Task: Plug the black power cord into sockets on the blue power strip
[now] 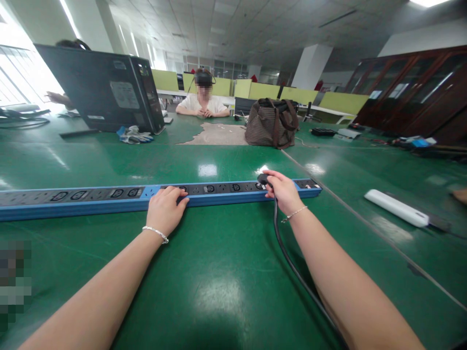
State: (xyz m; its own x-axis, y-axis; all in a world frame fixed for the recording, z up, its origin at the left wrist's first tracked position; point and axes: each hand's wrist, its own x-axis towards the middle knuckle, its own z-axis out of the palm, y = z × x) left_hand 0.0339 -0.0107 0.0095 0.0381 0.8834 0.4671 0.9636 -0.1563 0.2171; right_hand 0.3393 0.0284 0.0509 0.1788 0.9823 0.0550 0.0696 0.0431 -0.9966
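Note:
A long blue power strip [222,198] with black sockets lies across the green table. My left hand [166,206] is closed over it just left of the middle, fingers on the socket face and thumb along the front edge. Near the strip's right end, my right hand [282,190] pinches a black plug [263,179] right at the sockets. Fingers partly cover the plug, so I cannot tell whether it sits in a socket. Its black power cord [288,257] hangs below the hand and runs back along my right forearm.
A black computer tower [105,90] stands at the back left, work gloves [134,135] beside it. A brown bag [272,122] sits at the back, near a seated person [203,99] wearing a headset. To the right lies a white power strip [397,208].

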